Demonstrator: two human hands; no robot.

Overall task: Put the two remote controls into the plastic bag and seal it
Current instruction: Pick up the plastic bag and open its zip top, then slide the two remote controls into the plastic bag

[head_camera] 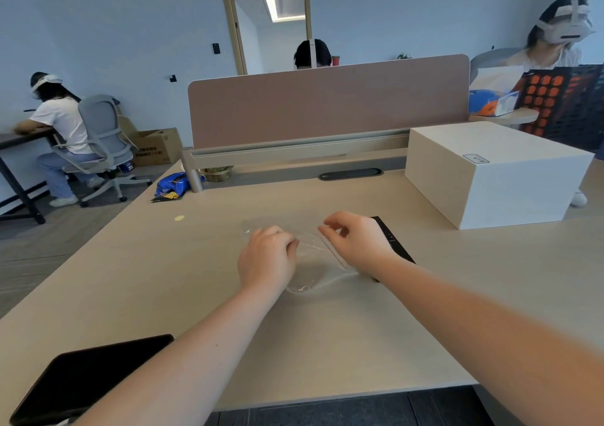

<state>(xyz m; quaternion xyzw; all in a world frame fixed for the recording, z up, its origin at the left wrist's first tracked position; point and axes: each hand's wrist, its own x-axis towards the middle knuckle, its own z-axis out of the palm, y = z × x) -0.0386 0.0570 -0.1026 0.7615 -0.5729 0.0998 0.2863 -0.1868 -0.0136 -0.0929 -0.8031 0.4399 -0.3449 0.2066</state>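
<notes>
I'm pinching the clear plastic bag (322, 262) with both hands: left hand (266, 259) closed on it, right hand (354, 239) fingertips gripping its red-lined edge. It's lying on the beige desk (163, 278) in an open office; the white box (490, 174) label is unreadable, one black remote control (394, 241) just beside my right hand.

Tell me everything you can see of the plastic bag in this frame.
The plastic bag is clear, thin and crinkled, lying mostly flat on the desk between the two hands. A thin red line, seemingly its seal strip, runs along its right edge. The left hand rests on its left side; the right hand pinches at the red-lined edge. It looks empty. A black remote control lies just right of it, partly hidden by the right wrist.
</notes>
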